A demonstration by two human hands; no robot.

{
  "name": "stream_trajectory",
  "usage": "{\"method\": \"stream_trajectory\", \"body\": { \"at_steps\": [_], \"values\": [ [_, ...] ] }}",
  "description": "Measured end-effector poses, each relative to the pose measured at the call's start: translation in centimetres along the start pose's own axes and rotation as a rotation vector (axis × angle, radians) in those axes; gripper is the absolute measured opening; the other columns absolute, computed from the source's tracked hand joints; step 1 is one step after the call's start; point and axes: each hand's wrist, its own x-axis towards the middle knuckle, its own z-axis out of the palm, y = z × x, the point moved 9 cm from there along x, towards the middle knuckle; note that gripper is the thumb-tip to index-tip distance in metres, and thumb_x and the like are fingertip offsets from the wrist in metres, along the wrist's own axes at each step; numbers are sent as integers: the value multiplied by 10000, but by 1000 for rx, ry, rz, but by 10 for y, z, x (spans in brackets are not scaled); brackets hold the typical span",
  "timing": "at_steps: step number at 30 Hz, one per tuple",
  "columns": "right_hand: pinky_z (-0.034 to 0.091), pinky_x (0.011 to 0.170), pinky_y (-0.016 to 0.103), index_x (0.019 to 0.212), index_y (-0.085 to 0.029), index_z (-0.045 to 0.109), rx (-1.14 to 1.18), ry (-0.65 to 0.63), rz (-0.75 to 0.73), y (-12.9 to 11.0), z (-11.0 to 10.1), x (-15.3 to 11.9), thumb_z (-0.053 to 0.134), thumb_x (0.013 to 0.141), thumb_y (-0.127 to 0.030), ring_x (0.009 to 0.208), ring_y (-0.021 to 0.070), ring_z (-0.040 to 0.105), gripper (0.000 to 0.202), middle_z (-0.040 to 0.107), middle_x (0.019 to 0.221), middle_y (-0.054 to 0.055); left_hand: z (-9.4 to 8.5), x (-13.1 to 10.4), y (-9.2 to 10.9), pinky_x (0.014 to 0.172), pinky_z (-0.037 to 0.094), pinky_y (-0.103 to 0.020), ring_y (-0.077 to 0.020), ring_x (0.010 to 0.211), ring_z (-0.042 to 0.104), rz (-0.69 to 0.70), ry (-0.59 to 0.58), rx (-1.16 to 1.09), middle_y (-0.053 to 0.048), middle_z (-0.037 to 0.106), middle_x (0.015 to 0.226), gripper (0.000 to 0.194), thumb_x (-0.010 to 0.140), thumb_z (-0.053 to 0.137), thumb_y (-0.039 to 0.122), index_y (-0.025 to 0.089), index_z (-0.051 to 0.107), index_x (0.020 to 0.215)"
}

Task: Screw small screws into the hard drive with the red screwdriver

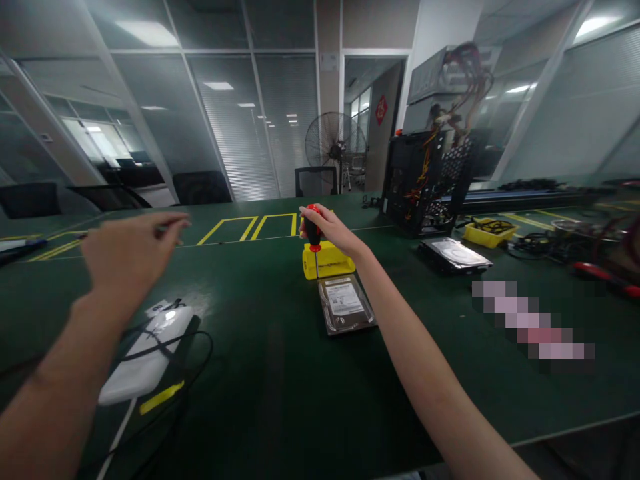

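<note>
My right hand (pixel 326 225) is closed round the red and black handle of a screwdriver (pixel 314 233), held upright. Its shaft points down to the far left corner of a hard drive (pixel 344 301), which lies label up on the green table. Whether the tip touches the drive I cannot tell. Just behind the drive stands a yellow plastic tray (pixel 327 261), partly hidden by my right hand and wrist. My left hand (pixel 133 250) is raised at the left, well apart from the drive, thumb and fingertips brought together in a pinch; anything between them is too small to make out.
A white power strip (pixel 150 357) with cables and a yellow tag (pixel 161 398) lies below my left hand. At the right are another hard drive (pixel 455 255), an open computer case (pixel 425 177) and a yellow bin (pixel 490 231) of cables. Yellow tape (pixel 273 219) marks the table.
</note>
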Motion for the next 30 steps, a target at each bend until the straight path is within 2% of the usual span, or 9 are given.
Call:
{"method": "stream_trajectory", "body": {
  "at_steps": [3,6,9,12,14,17,22,25,30],
  "values": [
    [513,722,273,907,-205,482,-2,-12,-20,1,2,3,541,812,-519,696,110,596,333,576,792,9,33,-37,80,655,424,-244,-180,764,640,196,-176,-249,28,714,861,416,863,404,558,303,684,1035],
    [512,687,267,887,-206,475,-8,8,-28,3,0,6,545,802,-530,671,105,588,343,568,775,-1,62,-79,149,577,401,-218,-151,651,625,352,-424,-608,25,686,698,386,885,403,509,266,701,846],
    [506,673,264,856,-202,457,-42,71,-62,1,-6,7,572,776,-539,647,95,573,365,549,764,-11,87,-91,188,596,415,-244,-157,644,603,326,-486,-839,-6,657,703,368,901,399,436,202,645,757],
    [499,664,264,823,-203,425,-92,155,-89,0,-14,7,599,750,-545,640,96,577,390,548,756,-10,125,-88,199,632,451,-264,-180,748,617,113,-544,-1054,-55,669,868,308,904,407,381,161,613,837],
    [502,652,261,829,-216,404,-103,197,-109,1,-18,7,596,749,-550,634,98,581,394,550,744,-18,145,-88,204,672,473,-270,-184,803,622,73,-556,-1083,-63,668,922,301,909,405,382,155,603,915],
    [504,620,247,875,-241,400,-109,237,-179,1,-22,9,567,776,-541,590,89,555,358,517,698,-43,163,-94,212,722,491,-267,-177,863,618,82,-565,-1118,-66,648,1036,333,877,479,431,161,579,1045],
    [499,632,241,1013,-262,438,-119,192,-165,8,-22,12,467,833,-545,610,86,525,337,491,745,-30,172,-105,221,811,486,-344,-223,939,604,150,-555,-1101,-89,612,1149,507,747,635,522,170,586,1109],
    [507,684,267,1086,-268,441,-46,103,-124,12,-17,12,385,865,-544,665,98,542,358,501,804,-15,174,-108,224,856,464,-383,-254,1001,592,192,-581,-1050,-94,617,1170,548,747,619,560,176,588,1137],
    [499,708,271,1084,-252,476,-74,71,-117,6,-8,8,479,858,-461,724,112,567,308,531,902,10,176,-111,226,888,444,-411,-276,1056,575,232,-612,-997,-100,648,1130,549,795,534,601,172,615,1127]
  ]
}}
